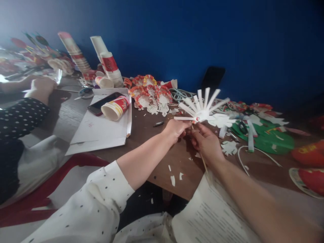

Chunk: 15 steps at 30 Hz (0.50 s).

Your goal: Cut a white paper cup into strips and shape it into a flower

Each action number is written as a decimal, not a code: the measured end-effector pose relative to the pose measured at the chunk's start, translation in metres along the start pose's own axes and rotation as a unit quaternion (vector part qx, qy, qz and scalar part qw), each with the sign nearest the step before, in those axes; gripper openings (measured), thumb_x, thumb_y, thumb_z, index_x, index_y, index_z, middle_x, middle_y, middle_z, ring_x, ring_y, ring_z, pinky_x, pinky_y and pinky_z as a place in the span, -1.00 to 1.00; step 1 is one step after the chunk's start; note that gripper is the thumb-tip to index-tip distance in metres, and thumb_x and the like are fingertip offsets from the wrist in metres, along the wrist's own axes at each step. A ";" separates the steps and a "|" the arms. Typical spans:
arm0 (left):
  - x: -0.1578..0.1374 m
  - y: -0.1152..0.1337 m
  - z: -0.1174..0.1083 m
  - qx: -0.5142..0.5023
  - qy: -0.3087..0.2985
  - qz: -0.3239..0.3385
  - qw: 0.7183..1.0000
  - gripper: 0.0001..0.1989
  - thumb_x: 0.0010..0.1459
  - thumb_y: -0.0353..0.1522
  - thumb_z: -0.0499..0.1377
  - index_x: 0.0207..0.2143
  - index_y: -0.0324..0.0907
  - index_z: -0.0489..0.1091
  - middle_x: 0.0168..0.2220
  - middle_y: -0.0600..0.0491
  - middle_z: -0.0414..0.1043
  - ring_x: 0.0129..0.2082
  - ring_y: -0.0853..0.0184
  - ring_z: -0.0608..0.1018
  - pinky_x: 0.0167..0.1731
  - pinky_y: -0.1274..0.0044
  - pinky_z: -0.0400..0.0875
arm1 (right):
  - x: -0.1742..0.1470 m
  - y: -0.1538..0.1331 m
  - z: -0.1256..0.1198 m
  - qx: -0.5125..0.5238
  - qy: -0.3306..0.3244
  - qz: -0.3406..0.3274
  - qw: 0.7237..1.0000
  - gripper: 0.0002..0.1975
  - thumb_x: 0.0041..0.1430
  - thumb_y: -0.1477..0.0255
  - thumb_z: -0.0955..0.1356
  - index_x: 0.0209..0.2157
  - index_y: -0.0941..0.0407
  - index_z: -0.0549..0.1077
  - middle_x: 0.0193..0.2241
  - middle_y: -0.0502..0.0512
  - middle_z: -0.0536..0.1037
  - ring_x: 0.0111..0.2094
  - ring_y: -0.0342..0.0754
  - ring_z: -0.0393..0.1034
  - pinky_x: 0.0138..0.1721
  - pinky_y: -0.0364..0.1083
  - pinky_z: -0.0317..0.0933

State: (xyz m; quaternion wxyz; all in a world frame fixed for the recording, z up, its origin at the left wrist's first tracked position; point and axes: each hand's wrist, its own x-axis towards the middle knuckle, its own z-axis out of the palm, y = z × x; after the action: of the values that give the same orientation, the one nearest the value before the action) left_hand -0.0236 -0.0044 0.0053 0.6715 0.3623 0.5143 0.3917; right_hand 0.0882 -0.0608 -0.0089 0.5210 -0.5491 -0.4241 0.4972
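White cut paper, splayed in narrow strips, is held above the brown table, its base gripped by the left hand and a thin stick pinched by the right hand. Open room, dotted with scraps, is found toward the near edge

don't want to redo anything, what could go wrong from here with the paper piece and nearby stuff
The white, fan-shaped paper piece by the left hand has narrow strips that might bend if knocked. The red-patterned paper cup lying on its side by the black phone could roll. Small white paper scraps near the front edge of the brown table might get brushed off.
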 end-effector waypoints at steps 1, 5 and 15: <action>0.000 0.000 0.000 -0.004 -0.001 -0.002 1.000 -0.86 -0.04 -0.39 0.32 -0.50 -0.29 0.44 -0.66 0.10 0.34 -0.74 0.56 0.24 -0.70 0.63 -0.03 | 0.000 0.000 -0.001 0.001 -0.002 0.004 1.000 -0.44 0.00 0.30 0.40 0.08 0.12 0.36 -0.71 -0.17 0.30 -0.71 -0.26 0.03 -0.72 -0.26 -0.15; -0.001 0.002 0.001 -0.034 -0.003 -0.017 0.999 -0.89 -0.02 -0.43 0.31 -0.48 -0.28 0.43 -0.67 0.11 0.32 -0.73 0.56 0.27 -0.71 0.65 -0.03 | 0.001 0.001 -0.002 0.031 -0.012 0.018 0.999 -0.43 -0.02 0.31 0.41 0.07 0.11 0.35 -0.60 -0.12 0.40 -0.69 -0.28 0.07 -0.72 -0.26 -0.16; -0.009 0.010 0.004 -0.105 0.003 -0.053 0.993 -0.90 -0.02 -0.54 0.27 -0.50 -0.29 0.39 -0.63 0.13 0.32 -0.74 0.59 0.28 -0.71 0.68 0.10 | -0.001 -0.002 -0.001 0.051 -0.017 0.018 0.998 -0.44 -0.05 0.32 0.43 0.03 0.14 0.39 -0.59 -0.10 0.41 -0.69 -0.29 0.05 -0.71 -0.25 -0.17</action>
State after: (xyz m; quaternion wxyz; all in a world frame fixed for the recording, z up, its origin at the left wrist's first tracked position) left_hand -0.0225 -0.0085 0.0184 0.7240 0.2611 0.4908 0.4083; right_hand 0.0888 -0.0619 -0.0065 0.5322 -0.5210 -0.3973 0.5361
